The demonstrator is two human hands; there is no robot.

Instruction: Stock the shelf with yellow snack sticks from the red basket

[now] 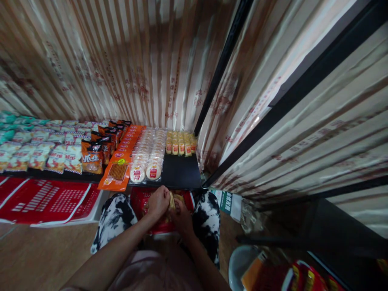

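Note:
Between my knees, my left hand [159, 203] and my right hand [182, 216] come together, both closed on small yellow snack packets [172, 201]. The fingers partly cover the packets, so how many there are is hard to tell. Below the hands lies a red package [138, 202] with more wrapped pieces in it, mostly hidden by my arms. Just ahead, on the black shelf [182, 171], similar yellow packets [181, 146] stand in short rows at the right end. Left of them are two rows of round, pale crackers [153, 170] in clear wrap.
An orange snack pack [117, 171], orange-black bags [92, 155] and white snack bags [56, 157] line the shelf leftward. A red basket [54, 200] sits below. Black poles [242, 161] and striped sheeting [121, 60] bound the right and back. A pale bucket [238, 262] stands at lower right.

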